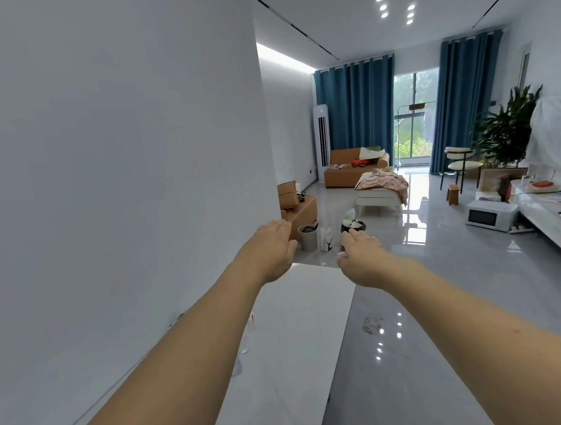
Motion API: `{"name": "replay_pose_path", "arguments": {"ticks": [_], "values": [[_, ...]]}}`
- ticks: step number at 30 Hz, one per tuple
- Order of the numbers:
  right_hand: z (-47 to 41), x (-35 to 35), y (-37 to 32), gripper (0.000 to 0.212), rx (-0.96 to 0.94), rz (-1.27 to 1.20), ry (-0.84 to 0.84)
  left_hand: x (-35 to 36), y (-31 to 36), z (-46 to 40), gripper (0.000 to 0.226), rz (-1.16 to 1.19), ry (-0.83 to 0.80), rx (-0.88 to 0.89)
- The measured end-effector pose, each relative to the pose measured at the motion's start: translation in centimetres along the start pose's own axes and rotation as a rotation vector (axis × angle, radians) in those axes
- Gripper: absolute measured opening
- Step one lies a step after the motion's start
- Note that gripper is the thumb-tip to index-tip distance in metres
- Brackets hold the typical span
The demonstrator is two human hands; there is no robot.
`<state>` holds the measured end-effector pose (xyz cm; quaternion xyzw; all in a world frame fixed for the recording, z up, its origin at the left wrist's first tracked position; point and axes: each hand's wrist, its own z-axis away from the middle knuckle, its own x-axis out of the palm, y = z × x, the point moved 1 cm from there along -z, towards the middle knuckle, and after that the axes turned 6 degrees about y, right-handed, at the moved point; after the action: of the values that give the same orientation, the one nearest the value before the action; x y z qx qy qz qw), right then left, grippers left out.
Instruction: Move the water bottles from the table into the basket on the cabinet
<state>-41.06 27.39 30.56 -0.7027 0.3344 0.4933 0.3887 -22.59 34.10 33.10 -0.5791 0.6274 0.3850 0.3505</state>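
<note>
While both arms reach forward, left hand [269,245] and right hand [361,253] (grips open) hold nothing.

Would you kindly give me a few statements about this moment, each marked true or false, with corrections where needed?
1. Both hands are empty. True: the left hand and right hand hold nothing.
2. The curtains are red. False: they are blue.
3. A microwave sits on the floor. True.
4. The right hand grips a water bottle. False: its fingers are open and bare.
5. The sofa is green. False: it is orange-brown.
</note>
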Motion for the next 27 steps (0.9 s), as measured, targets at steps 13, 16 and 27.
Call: {"name": "replay_pose_path", "arguments": {"ticks": [13, 16, 27], "values": [[-15.1, 2.6, 10.0, 0.060, 0.003, 0.020, -0.021, 10.0, 0.8, -16.0, 0.040, -0.009, -0.010, 0.025], [-19.8, 3.9, 10.9, 0.059, -0.008, 0.028, -0.017, 12.5, -0.7, -19.9, 0.040, 0.009, 0.016, 0.015], [-37.1, 7.8, 6.5, 0.060, -0.160, 0.000, -0.104, 16.2, -11.2, -28.5, 0.049, -0.004, -0.016, -0.203]]}}
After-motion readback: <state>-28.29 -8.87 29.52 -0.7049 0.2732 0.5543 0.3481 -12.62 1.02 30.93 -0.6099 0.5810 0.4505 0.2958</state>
